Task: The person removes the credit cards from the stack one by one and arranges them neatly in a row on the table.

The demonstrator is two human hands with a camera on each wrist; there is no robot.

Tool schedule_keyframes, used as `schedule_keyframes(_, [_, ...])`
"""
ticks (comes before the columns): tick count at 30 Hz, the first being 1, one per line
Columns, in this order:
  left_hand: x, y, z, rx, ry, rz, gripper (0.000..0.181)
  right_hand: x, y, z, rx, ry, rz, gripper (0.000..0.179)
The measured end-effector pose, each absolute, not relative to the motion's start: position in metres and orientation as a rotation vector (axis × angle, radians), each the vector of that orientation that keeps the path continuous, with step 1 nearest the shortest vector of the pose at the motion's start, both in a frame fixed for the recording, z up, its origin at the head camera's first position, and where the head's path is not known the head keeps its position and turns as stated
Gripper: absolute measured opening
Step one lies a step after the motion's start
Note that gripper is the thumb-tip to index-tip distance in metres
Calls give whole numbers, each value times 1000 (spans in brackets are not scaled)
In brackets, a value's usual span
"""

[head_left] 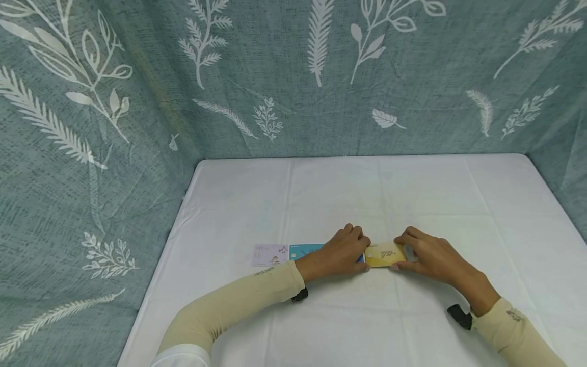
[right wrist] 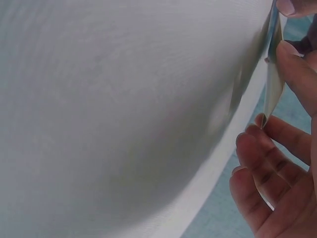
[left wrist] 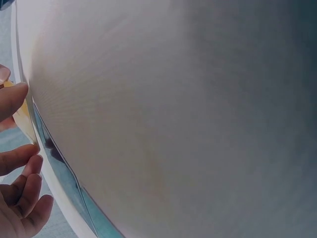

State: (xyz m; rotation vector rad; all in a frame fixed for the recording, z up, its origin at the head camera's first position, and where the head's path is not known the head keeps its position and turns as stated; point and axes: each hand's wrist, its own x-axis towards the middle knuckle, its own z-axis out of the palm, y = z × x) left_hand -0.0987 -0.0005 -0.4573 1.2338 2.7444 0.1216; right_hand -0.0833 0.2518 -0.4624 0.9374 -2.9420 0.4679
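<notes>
A row of cards lies on the white table (head_left: 330, 316) in the head view. A lilac card (head_left: 266, 256) marked VIP is at the left end, with a teal card (head_left: 304, 250) beside it. My left hand (head_left: 340, 253) covers the right part of the teal card and grips a mostly hidden blue card (head_left: 361, 259) by its opposite long edges. At the right end, my right hand (head_left: 428, 255) pinches a gold card (head_left: 385, 255) between thumb and fingers. The gold card's left end meets the blue card near my left fingertips. In the right wrist view, the gold card (right wrist: 274, 87) appears edge-on, tilted.
A grey-green curtain (head_left: 293, 117) with white leaf prints hangs behind the table and along its sides. Beige sleeves (head_left: 238, 298) cover both forearms, and a black wrist piece (head_left: 459, 317) sits beneath the right one.
</notes>
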Motion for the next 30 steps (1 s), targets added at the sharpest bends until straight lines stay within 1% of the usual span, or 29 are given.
schedule_keyframes(21, [-100, 1, -459, 1214, 2761, 79, 51, -85, 250, -467, 937, -2937, 470, 54])
schedule_keyframes(30, [-99, 1, -460, 1245, 2781, 54, 51, -84, 250, -469, 933, -2936, 464, 53])
